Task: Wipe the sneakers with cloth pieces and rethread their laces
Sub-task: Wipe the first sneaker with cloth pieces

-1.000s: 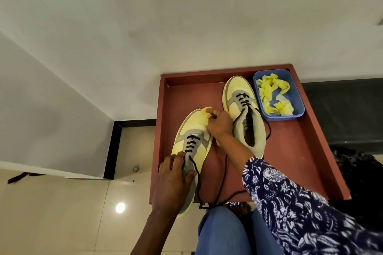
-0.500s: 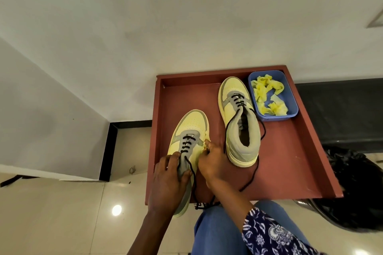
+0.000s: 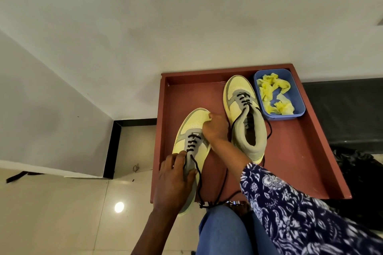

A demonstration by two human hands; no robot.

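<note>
Two sneakers sit on a red-brown tray (image 3: 306,163). Near sneaker (image 3: 191,130): left half of tray, toe pointing away, heel end hanging past the tray's near edge. Far sneaker (image 3: 245,118): toward the back right, toe close to the back rim, its right side just beside a blue tub (image 3: 299,107) in the back right corner. Tub holds crumpled yellow cloth pieces (image 3: 269,91).

Left hand (image 3: 173,182) grips the heel and collar of the near sneaker, fingers curled round it. Right hand (image 3: 215,128) lies between the two sneakers, fingers clenched on a small yellow cloth (image 3: 208,116) pressed to the right side of the near sneaker's toe.

Black laces (image 3: 222,184) threaded only through the front eyelets of each shoe; loose ends trail down across the tray floor and bunch at the near edge, above a blue-trousered knee (image 3: 223,232).

Open room: bare tray floor along the left wall, at the back left corner, and over the wide front right area. Narrow gap between the sneakers, taken up by the right hand and forearm. Patterned sleeve (image 3: 300,209) crosses the tray's near right edge. Tile floor (image 3: 62,213) left of the tray.
</note>
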